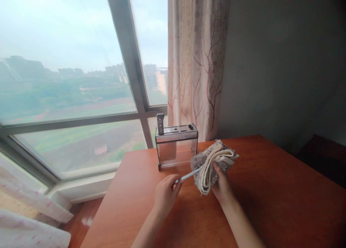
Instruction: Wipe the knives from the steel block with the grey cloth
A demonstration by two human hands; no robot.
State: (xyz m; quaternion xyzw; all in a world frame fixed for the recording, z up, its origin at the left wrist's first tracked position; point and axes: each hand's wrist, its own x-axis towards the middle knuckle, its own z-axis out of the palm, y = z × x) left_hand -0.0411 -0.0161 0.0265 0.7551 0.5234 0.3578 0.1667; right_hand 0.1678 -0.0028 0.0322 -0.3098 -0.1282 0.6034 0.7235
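My left hand (167,194) is closed, pinching one end of a slim, pale bluish strip (190,175). The strip's other end meets a folded grey-and-cream towel (209,165), where the cloth hides it; its exact kind cannot be made out. My right hand (223,185) grips the towel from the right, thumb on top and fingers mostly hidden underneath. Just beyond my hands stands a clear-sided knife block (177,132) with dark edges and a slotted top. A knife with a dark handle (160,124) sticks up from its left end.
The reddish-brown wooden table (129,212) carries the knife block near its far edge. Behind it are a large window (67,120) and a patterned curtain (200,61). A dark wall (275,68) rises at the right. More pale curtain (29,226) hangs at lower left.
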